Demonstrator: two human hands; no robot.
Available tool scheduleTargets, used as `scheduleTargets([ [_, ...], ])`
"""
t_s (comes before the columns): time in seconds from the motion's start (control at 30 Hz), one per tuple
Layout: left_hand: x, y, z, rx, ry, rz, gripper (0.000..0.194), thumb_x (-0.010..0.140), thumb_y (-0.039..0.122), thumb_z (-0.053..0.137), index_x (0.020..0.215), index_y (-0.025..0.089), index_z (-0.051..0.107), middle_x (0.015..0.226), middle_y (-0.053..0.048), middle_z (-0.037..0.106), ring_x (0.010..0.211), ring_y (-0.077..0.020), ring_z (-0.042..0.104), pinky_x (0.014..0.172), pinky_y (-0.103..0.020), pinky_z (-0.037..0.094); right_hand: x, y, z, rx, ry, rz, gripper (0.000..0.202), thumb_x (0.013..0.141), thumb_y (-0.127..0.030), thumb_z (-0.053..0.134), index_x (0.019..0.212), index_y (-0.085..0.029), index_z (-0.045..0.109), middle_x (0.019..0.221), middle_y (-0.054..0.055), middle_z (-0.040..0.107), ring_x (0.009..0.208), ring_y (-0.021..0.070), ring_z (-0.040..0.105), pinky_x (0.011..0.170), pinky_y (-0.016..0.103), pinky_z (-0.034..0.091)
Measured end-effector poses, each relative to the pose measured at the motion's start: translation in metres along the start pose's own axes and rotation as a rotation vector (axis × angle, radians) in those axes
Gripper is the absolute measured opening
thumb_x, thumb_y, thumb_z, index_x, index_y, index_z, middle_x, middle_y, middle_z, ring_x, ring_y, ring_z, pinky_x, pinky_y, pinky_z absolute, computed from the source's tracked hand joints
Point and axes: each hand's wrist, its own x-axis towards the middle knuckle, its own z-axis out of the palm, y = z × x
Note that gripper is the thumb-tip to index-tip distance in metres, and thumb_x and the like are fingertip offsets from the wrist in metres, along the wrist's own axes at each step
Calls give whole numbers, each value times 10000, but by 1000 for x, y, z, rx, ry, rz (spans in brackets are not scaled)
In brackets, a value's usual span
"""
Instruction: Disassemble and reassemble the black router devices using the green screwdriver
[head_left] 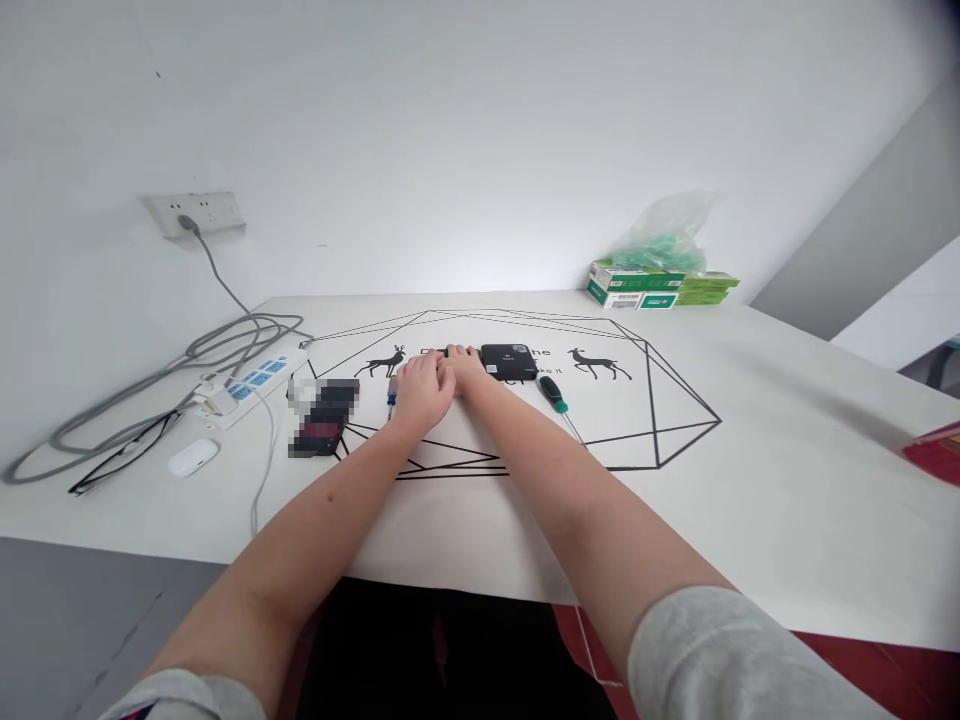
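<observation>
My left hand (pixel 424 387) and my right hand (pixel 463 368) are side by side over the middle of the printed mat, touching or nearly so. The fingers of both are bent and close together. A bit of something dark shows by the fingertips, but the hands cover most of it. Just right of my right hand lies a flat black square box (pixel 510 362) with rounded corners. A screwdriver with a clear blue-and-red handle (pixel 392 388) lies beside my left hand. Farther right is a screwdriver with a green and black handle (pixel 553 391), its shaft pointing toward me.
A phone-like blurred item (pixel 326 420) lies left of the hands. Beyond it are a white power strip (pixel 259 380), grey cable (pixel 150 430), glasses (pixel 127 455) and a white mouse (pixel 193 457). Green and white boxes (pixel 637 283) with a plastic bag (pixel 664 240) stand against the wall.
</observation>
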Motion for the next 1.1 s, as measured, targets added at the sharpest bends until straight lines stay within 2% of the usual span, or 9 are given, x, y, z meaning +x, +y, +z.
scheduleTargets([
  [0.33, 1, -15, -3, -328, 196, -31, 238, 1095, 315, 491, 1234, 228, 663, 1284, -121, 758, 1270, -320, 654, 1187, -530, 426, -122, -8, -20, 62, -132, -247, 1012, 765, -737, 771, 1615, -243, 529, 1473, 236, 607, 1455, 490, 497, 1237, 682, 326],
  [0.43, 3, -19, 2, -489, 101, -2, 301, 1127, 423, 448, 1124, 239, 686, 1235, -114, 758, 1247, -312, 658, 1154, -504, 474, -145, 9, -22, 301, -41, -272, 984, 691, -635, 886, 1561, -284, 589, 1434, 179, 612, 1419, 444, 524, 1254, 670, 309],
  [0.53, 2, -20, 8, -610, -31, 42, 479, 1132, 604, 409, 1137, 228, 706, 1241, -118, 757, 1261, -304, 671, 1145, -485, 503, -145, 32, -18, 792, 116, -227, 1006, 687, -570, 919, 1576, -300, 532, 1525, 147, 556, 1480, 395, 487, 1266, 618, 360],
  [0.63, -3, -20, 9, -798, -294, 112, 785, 1057, 837, 389, 1448, 199, 626, 1510, -183, 650, 1457, -364, 575, 1215, -544, 455, -137, 53, -8, 1285, 197, -216, 1196, 674, -583, 957, 1670, -357, 334, 1541, 120, 520, 1464, 323, 520, 1251, 544, 438],
  [0.73, -7, -19, 4, -796, -531, 286, 1178, 849, 961, 642, 1710, 202, 374, 1745, -216, 406, 1624, -469, 352, 1306, -621, 324, -130, 68, 1, 1467, 115, -187, 1287, 563, -565, 1035, 1640, -359, 361, 1564, 115, 487, 1438, 316, 543, 1276, 538, 434],
  [0.83, -11, -15, -1, -617, -617, 371, 1452, 690, 799, 920, 1797, 243, 163, 1780, -208, 318, 1630, -503, 308, 1322, -651, 289, -129, 80, 1, 1489, 17, -170, 1258, 492, -559, 1061, 1568, -340, 446, 1603, 120, 464, 1414, 328, 555, 1223, 540, 494],
  [0.97, -14, -9, -2, -491, -634, 339, 1410, 734, 644, 927, 1808, 273, 91, 1730, -201, 358, 1592, -476, 367, 1289, -647, 357, -133, 99, -13, 1320, -68, -193, 1214, 449, -550, 1074, 1506, -318, 522, 1601, 122, 516, 1400, 345, 578, 1179, 550, 514],
  [1.03, -15, -7, -2, -426, -666, 347, 1353, 736, 604, 917, 1803, 284, 149, 1689, -187, 391, 1571, -468, 386, 1279, -631, 380, -135, 110, -20, 1175, 24, -200, 912, 623, -701, 949, 1363, -259, 654, 1502, 133, 621, 1422, 349, 572, 1220, 540, 465],
  [1.1, -16, -4, -5, -373, -697, 367, 1272, 743, 581, 901, 1787, 295, 233, 1652, -167, 411, 1560, -452, 394, 1285, -605, 384, -136, 118, -25, 895, 252, -35, 573, 881, -731, 707, 1135, -218, 733, 1383, 147, 685, 1358, 336, 613, 1209, 520, 458],
])
